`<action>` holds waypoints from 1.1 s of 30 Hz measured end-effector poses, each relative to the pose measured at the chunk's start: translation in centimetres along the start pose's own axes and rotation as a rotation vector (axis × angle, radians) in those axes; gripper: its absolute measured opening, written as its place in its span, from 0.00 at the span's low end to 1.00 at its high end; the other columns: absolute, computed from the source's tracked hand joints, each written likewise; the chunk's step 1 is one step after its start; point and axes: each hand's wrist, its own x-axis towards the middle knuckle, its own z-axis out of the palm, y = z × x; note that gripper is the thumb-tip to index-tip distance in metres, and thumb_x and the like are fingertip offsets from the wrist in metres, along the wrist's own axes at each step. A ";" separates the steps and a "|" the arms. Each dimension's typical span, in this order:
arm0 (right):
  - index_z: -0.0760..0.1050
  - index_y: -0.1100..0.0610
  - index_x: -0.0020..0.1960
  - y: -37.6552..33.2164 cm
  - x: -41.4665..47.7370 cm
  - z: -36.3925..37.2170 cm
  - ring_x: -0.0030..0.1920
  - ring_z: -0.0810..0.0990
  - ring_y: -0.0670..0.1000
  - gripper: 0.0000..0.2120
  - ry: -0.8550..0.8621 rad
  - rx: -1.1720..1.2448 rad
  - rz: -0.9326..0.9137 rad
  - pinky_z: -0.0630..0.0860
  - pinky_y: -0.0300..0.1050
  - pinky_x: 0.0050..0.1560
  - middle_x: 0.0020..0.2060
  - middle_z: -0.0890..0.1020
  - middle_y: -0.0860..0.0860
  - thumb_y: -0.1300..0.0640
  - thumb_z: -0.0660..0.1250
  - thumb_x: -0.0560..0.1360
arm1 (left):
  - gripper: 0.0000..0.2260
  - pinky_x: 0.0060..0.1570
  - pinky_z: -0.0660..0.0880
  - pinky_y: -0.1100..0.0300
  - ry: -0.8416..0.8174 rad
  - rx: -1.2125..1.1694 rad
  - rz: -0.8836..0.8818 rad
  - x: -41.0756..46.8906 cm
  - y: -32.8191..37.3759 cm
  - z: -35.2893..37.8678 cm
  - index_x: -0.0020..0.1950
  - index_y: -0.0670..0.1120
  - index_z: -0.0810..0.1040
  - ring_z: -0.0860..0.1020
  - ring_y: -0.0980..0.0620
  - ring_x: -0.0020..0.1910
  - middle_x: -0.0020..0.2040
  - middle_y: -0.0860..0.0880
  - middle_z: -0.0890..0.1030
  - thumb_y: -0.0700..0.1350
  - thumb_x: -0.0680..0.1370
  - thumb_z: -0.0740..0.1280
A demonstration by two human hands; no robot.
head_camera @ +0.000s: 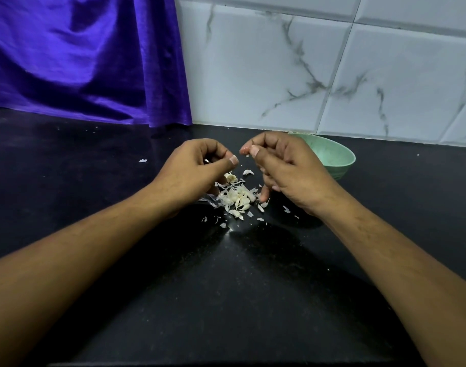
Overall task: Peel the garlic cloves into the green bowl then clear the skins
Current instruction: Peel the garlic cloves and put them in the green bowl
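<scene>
While the right hand pinches what may be a clove, the green bowl lies just right; left hand grip unclear.

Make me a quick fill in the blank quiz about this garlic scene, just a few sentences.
The bowl is ____.
The skins lie on a ____ counter.
The hand nearest the bowl is the ____ one.
The cloth at the back is ____.
Missing: green; black; right; purple.
</scene>
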 end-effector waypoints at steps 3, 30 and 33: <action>0.80 0.61 0.54 0.1 0.1 -0.4 0.31 0.84 0.54 0.04 0.017 0.008 -0.014 0.84 0.51 0.37 0.35 0.82 0.53 0.64 0.70 0.80 | 0.07 0.43 0.84 0.46 0.007 0.001 0.005 0.1 -0.1 0.0 0.51 0.43 0.83 0.84 0.51 0.40 0.46 0.40 0.84 0.47 0.80 0.72; 0.81 0.63 0.52 0.3 0.2 -0.7 0.36 0.87 0.59 0.04 0.038 0.051 -0.023 0.83 0.46 0.38 0.39 0.87 0.59 0.65 0.73 0.77 | 0.05 0.42 0.85 0.49 0.007 -0.005 0.019 0.4 -0.6 -0.1 0.50 0.46 0.84 0.86 0.47 0.43 0.45 0.43 0.86 0.48 0.80 0.73; 0.81 0.64 0.51 0.1 0.1 -0.8 0.38 0.88 0.59 0.06 0.029 0.098 -0.006 0.85 0.51 0.40 0.39 0.87 0.59 0.65 0.75 0.75 | 0.06 0.42 0.84 0.49 0.004 -0.008 0.022 0.4 -0.6 -0.1 0.49 0.46 0.84 0.85 0.50 0.41 0.45 0.43 0.85 0.48 0.80 0.73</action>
